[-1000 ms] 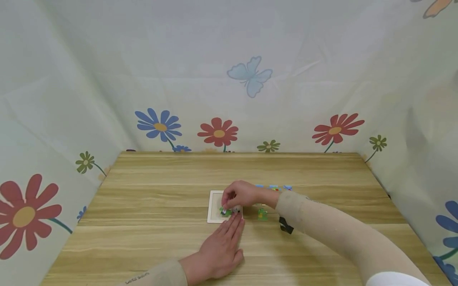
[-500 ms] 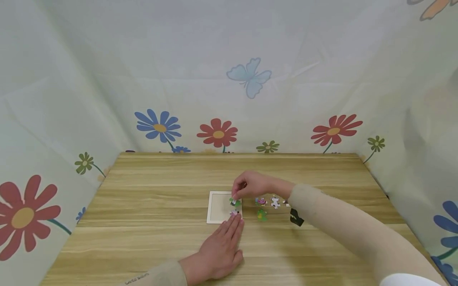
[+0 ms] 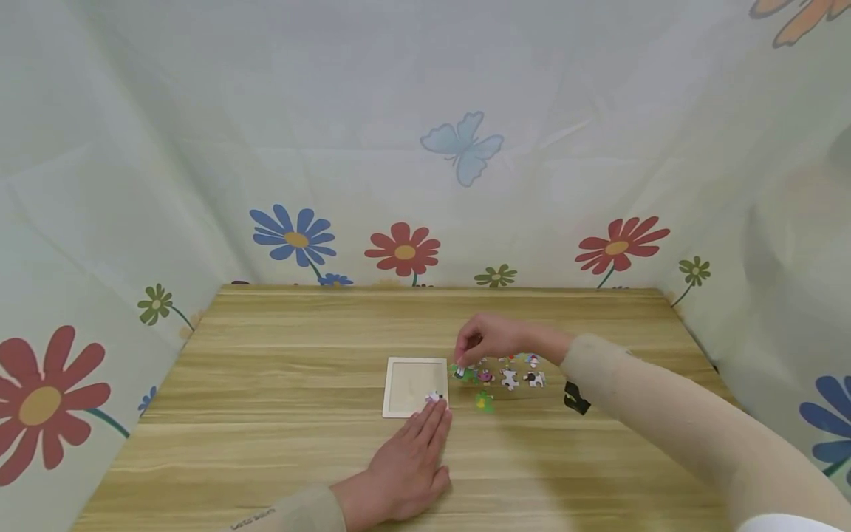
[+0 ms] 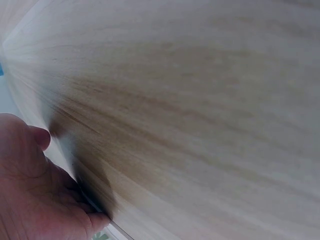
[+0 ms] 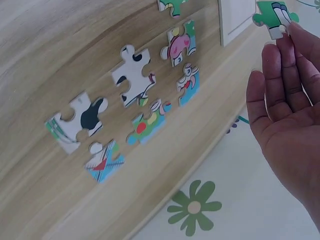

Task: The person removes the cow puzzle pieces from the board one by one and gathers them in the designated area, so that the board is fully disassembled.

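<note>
My right hand (image 3: 492, 336) pinches a green jigsaw piece (image 5: 272, 19) between thumb and fingertip, just right of the square frame's right edge. White and dark stripes mark that piece. The pale puzzle frame (image 3: 385, 388) lies flat near the middle of the table. In its lower right corner sits a whitish jigsaw piece (image 3: 433, 397), partly covered by my left fingertips. With fingers straight, my left hand (image 3: 408, 465) rests on that corner. The left wrist view shows only part of this hand (image 4: 40, 200) and the frame's edge.
Several loose jigsaw pieces lie right of the frame, among them a white-and-black piece (image 5: 132, 77), a pink one (image 5: 178, 46) and a green one (image 3: 484, 401). A black object (image 3: 575, 399) shows by the right forearm. Flowered cloth (image 3: 319, 133) surrounds the wooden table (image 3: 299, 332).
My right hand has moved right with the green jigsaw piece, from over the frame's inside to beyond its right edge. My left hand has stayed at the frame's lower right corner.
</note>
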A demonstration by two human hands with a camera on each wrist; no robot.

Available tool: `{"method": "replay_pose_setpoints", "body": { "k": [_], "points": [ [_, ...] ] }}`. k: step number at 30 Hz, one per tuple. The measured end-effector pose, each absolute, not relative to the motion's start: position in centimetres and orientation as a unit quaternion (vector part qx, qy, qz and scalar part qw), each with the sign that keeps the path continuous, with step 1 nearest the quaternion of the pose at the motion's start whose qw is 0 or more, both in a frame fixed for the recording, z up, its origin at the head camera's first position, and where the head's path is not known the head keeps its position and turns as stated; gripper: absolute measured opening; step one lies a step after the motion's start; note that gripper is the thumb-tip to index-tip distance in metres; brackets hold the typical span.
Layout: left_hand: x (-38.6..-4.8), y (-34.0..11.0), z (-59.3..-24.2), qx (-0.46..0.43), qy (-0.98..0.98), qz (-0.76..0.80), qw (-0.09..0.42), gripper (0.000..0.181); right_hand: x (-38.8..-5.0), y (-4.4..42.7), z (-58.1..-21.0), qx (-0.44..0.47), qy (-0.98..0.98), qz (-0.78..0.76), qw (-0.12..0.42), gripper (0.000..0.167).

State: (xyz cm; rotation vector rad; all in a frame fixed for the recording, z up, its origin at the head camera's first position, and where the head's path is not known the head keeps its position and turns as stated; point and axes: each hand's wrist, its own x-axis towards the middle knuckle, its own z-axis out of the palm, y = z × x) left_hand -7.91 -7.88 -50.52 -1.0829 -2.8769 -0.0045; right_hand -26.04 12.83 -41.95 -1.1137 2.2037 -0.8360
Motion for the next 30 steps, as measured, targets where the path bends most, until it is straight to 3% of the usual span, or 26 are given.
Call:
{"method": "replay_pose_setpoints", "body": {
  "k": [30],
  "points": [
    [-8.1,-7.9,-50.6,-0.353,-0.936,-0.003,0.022,0.067,-24.9,18.9,-42.3,-0.418,0.847,-0.224,0.241,0.008]
  ]
}}
